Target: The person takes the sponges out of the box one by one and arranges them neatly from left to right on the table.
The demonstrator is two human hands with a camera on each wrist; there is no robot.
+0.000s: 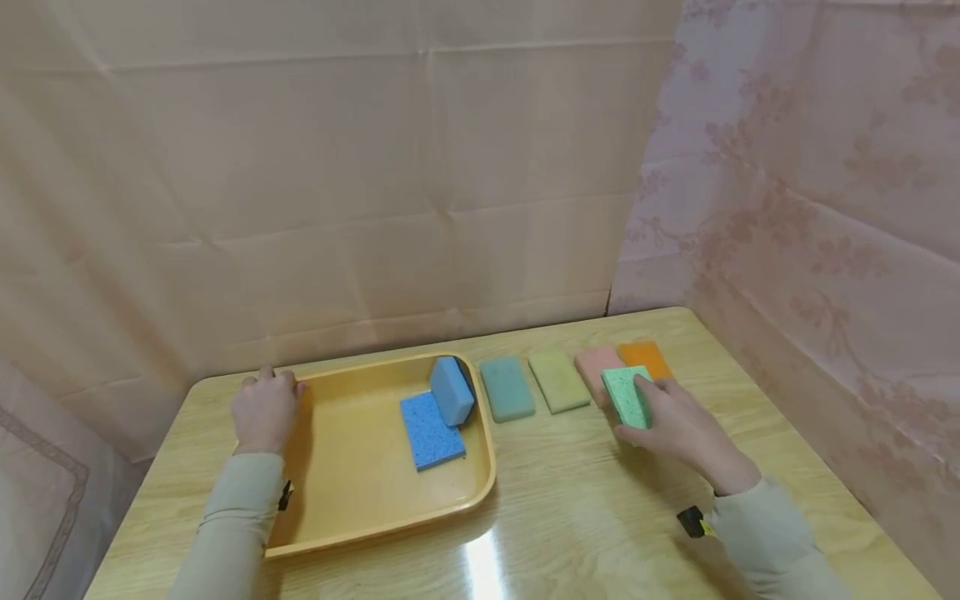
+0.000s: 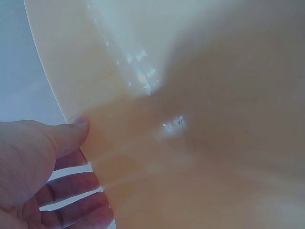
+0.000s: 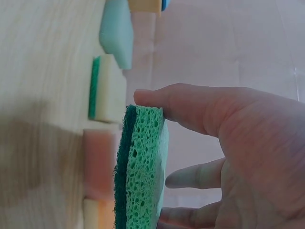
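Observation:
My right hand [image 1: 678, 421] holds a light green sponge [image 1: 628, 396] by its edges, raised above the table's right side. In the right wrist view, the sponge shows a porous green body with a dark green scouring layer [image 3: 123, 167]. The thumb presses on one end of it, the other fingers behind. My left hand [image 1: 266, 410] grips the left rim of a yellow tray [image 1: 337, 517], thumb over the edge and fingers outside. Inside the tray, a flat blue sponge [image 1: 431, 442] lies near the right end. A lighter blue sponge [image 1: 452, 392] leans against the tray's corner, overlapping it.
Right of the tray, a teal sponge [image 1: 507, 389], a pale yellow sponge [image 1: 559, 381], a pink sponge [image 1: 597, 362] and an orange sponge [image 1: 647, 358] lie in a row on the wooden table [image 1: 570, 517]. Fabric curtains [image 1: 375, 183] hang behind the table and on the right.

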